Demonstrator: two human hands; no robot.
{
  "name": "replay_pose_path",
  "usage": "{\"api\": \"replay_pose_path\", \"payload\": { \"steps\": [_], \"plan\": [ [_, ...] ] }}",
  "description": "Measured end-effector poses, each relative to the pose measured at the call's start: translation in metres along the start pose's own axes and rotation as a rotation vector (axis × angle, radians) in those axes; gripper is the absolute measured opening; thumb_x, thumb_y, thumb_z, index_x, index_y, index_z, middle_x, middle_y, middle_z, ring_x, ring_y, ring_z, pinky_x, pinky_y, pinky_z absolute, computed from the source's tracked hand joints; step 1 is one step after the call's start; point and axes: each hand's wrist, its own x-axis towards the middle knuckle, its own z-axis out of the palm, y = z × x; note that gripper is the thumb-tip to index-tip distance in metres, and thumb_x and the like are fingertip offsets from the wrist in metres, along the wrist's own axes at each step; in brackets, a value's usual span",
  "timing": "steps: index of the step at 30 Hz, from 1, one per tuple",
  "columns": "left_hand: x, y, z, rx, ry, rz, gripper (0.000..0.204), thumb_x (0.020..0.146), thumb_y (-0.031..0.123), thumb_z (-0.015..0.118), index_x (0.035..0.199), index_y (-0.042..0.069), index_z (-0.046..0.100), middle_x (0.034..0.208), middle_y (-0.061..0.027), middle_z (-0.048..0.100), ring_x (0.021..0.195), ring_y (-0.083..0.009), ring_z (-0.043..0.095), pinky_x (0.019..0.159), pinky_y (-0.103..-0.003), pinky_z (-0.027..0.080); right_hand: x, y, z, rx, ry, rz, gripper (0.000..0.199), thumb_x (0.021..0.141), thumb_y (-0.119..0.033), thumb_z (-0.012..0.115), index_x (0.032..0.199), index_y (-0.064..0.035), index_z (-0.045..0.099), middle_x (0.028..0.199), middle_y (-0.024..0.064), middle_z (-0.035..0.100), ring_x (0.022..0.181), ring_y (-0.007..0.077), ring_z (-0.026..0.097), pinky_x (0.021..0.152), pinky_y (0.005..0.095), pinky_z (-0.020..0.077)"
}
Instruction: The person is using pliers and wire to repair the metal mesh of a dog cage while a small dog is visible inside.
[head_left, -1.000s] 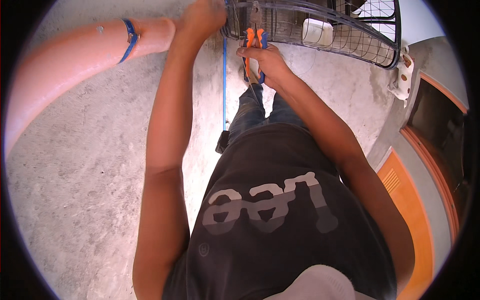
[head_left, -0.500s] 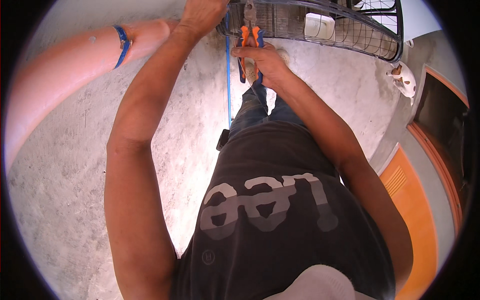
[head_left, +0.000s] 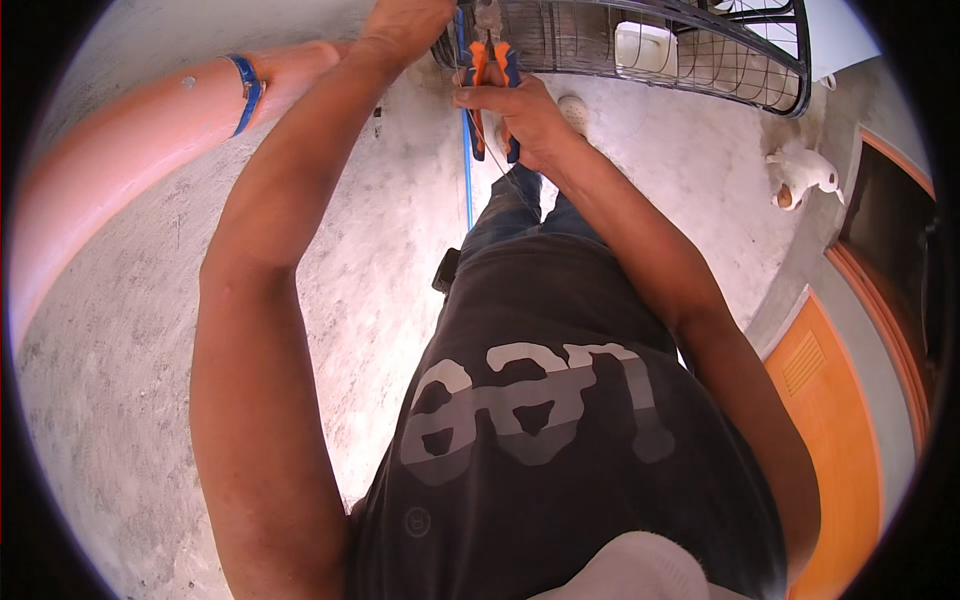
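You have your right hand (head_left: 525,115) at 12 o'clock, its fingers closed around the pliers with orange-and-dark-blue grips and a metal head (head_left: 477,62), which point up toward the top edge; whether their jaws are biting on anything, you cannot tell from here. Your left hand (head_left: 412,28) sits just before 12 o'clock, near the end of the long black metal-wire rack (head_left: 590,55); its fingertips run out of view, so what they hold cannot be told. A thin, pale, flexible wire (head_left: 488,153) hangs beside the pliers' grips, sloping toward your jeans. A rectangular white container (head_left: 645,50) shows at the rack at 1 o'clock, and the thick pink rounded column with a blue strap (head_left: 150,150) lies at 10 o'clock. The step in hand looks like working at the rack's end with pliers and wire; the next move seems to call for a steady left hand and the pliers' head brought squarely to the wire.
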Motion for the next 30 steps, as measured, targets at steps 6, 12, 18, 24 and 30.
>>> {"api": "replay_pose_path", "payload": {
  "steps": [6, 12, 18, 24, 30],
  "plan": [
    [0.006, 0.008, 0.007, -0.032, -0.142, -0.120, 0.019, 0.085, 0.020, 0.055, 0.090, 0.012, 0.071, 0.093, -0.0058, 0.065, 0.104, -0.0254, 0.056, 0.097, -0.050, 0.035, -0.002, -0.002, 0.005, 0.074, -0.016, -0.028, 0.028, 0.074, -0.020, 0.077, 0.097, -0.0052, 0.067, 0.086, 0.0027, 0.063, 0.055, 0.0048, 0.047, 0.043, 0.0220, 0.0326],
    [-0.004, 0.014, 0.051, -0.425, 0.002, -0.495, 0.026, 0.088, 0.029, 0.056, 0.102, 0.011, 0.070, 0.091, -0.0178, 0.069, 0.080, -0.0376, 0.066, 0.069, -0.043, 0.050, -0.005, -0.008, 0.015, 0.049, 0.001, -0.108, 0.029, 0.075, -0.018, 0.077, 0.098, -0.0044, 0.066, 0.086, 0.0024, 0.062, 0.072, 0.0072, 0.053, 0.055, 0.0238, 0.0396],
    [0.006, 0.020, 0.083, -1.044, -0.018, -0.949, 0.028, 0.092, 0.030, 0.055, 0.102, 0.008, 0.070, 0.087, -0.0124, 0.071, 0.074, -0.0312, 0.066, 0.067, -0.041, 0.050, 0.003, -0.009, 0.027, 0.070, -0.022, -0.108, 0.027, 0.077, -0.013, 0.075, 0.100, -0.0033, 0.065, 0.087, 0.0020, 0.063, 0.085, 0.0116, 0.057, 0.083, 0.0310, 0.0418],
    [0.018, 0.037, 0.101, -2.022, 0.060, -1.386, 0.032, 0.096, 0.031, 0.053, 0.108, 0.005, 0.067, 0.093, -0.0096, 0.071, 0.080, -0.0261, 0.066, 0.070, -0.040, 0.050, -0.004, -0.036, 0.012, -0.173, 0.030, 0.175, 0.029, 0.085, -0.026, 0.069, 0.103, -0.0038, 0.065, 0.090, 0.0052, 0.065, 0.086, 0.0129, 0.061, 0.070, 0.0289, 0.0475],
    [0.022, 0.053, 0.099, -2.665, 0.136, -1.557, 0.016, 0.092, 0.023, 0.053, 0.084, 0.012, 0.062, 0.078, -0.0008, 0.064, 0.072, -0.0173, 0.060, 0.052, -0.029, 0.040, 0.010, -0.027, -0.043, -0.090, 0.200, 0.190, 0.029, 0.090, -0.030, 0.062, 0.096, -0.0025, 0.068, 0.091, 0.0072, 0.066, 0.085, 0.0156, 0.062, 0.070, 0.0303, 0.0519]
  ]
}}
